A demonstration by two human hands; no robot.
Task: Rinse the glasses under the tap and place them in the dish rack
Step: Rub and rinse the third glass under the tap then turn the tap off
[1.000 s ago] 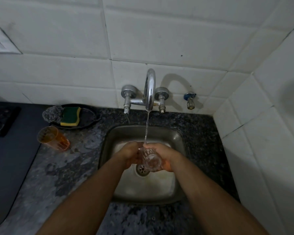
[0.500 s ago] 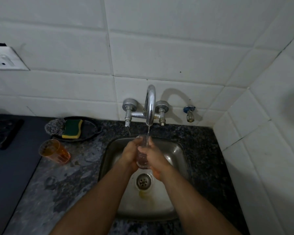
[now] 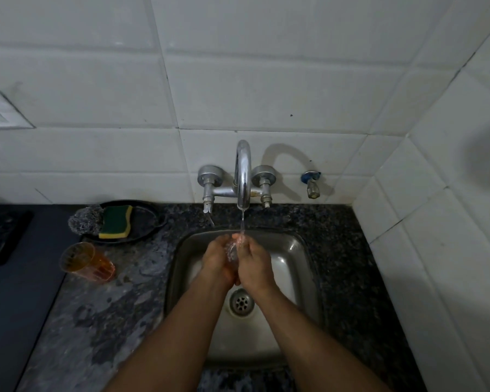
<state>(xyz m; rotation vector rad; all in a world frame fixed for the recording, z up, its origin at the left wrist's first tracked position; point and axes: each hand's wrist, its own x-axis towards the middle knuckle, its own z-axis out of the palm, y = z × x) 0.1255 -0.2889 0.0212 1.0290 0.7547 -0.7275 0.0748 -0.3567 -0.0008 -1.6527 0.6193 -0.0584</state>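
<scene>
Clear drinking glass [image 3: 232, 249] sits at frame centre, gripped between left hand [image 3: 217, 261] and right hand [image 3: 255, 263], under the chrome tap [image 3: 243, 176], forearms converging from below.

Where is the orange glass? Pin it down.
The orange glass lies tipped on the counter, left of the sink, just in front of the sponge dish.
</scene>
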